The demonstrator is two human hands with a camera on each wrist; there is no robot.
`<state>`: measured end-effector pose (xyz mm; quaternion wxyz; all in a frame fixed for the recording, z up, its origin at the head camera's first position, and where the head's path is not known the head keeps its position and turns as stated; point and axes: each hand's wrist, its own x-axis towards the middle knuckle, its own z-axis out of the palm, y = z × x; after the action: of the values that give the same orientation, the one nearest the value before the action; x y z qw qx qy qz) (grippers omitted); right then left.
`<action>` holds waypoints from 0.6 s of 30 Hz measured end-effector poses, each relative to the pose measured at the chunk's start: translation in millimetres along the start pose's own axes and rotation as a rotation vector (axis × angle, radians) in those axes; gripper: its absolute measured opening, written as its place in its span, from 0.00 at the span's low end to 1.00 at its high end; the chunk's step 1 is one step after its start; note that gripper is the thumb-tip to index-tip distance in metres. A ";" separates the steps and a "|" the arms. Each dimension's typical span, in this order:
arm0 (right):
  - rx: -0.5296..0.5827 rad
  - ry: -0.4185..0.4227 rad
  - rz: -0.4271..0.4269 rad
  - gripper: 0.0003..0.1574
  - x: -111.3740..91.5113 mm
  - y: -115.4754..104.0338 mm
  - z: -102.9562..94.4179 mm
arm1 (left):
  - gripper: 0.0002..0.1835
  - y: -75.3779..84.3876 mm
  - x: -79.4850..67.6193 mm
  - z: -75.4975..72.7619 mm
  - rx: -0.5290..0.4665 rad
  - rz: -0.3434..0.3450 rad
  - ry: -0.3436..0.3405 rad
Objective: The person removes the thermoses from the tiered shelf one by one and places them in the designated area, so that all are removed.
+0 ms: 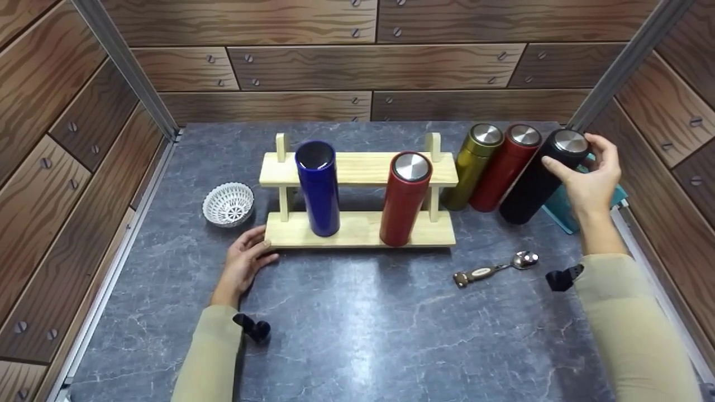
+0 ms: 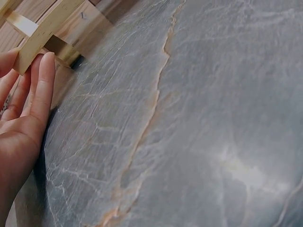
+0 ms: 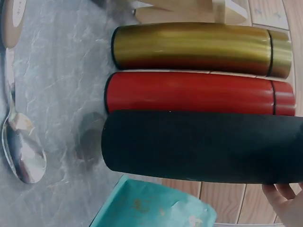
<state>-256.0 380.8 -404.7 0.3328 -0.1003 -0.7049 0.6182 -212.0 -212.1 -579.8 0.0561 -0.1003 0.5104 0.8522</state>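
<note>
My right hand [image 1: 595, 178] grips a black thermos [image 1: 536, 176] near its silver lid, thumb on one side and fingers on the other. In the right wrist view, the black thermos [image 3: 199, 146] lies alongside a red thermos [image 3: 189, 93] and a gold one [image 3: 194, 49]. My left hand [image 1: 246, 259] pinches the lower left corner of a two-tier wooden rack [image 1: 357, 223]; the left wrist view has the thumb and fingers on either side of the board's end [image 2: 35, 45]. On the rack's lower board stand a blue thermos [image 1: 318, 190] and a red thermos [image 1: 405, 201].
A white woven basket [image 1: 228, 205] sits left of the rack. A spoon with a brown handle [image 1: 481, 273] lies at front right. Behind the black thermos is a teal tray [image 1: 561, 209], partly hidden. Wood-patterned walls enclose the grey marbled table [image 1: 357, 324].
</note>
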 end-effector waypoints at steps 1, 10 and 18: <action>-0.009 0.006 0.002 0.44 0.9 1.3 0.1 | 0.24 0.1 0.5 0.1 -0.008 0.000 0.003; -0.040 0.033 -0.012 0.42 6.2 4.2 4.7 | 0.23 0.7 -0.1 -0.1 -0.005 -0.010 0.009; -0.010 0.045 0.049 0.42 17.3 12.8 7.1 | 0.25 0.3 -1.1 0.9 0.000 -0.008 -0.001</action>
<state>-276.7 387.4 -410.9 0.3329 -0.1331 -0.6977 0.6202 -211.1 -211.5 -578.9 0.0596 -0.1017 0.5101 0.8520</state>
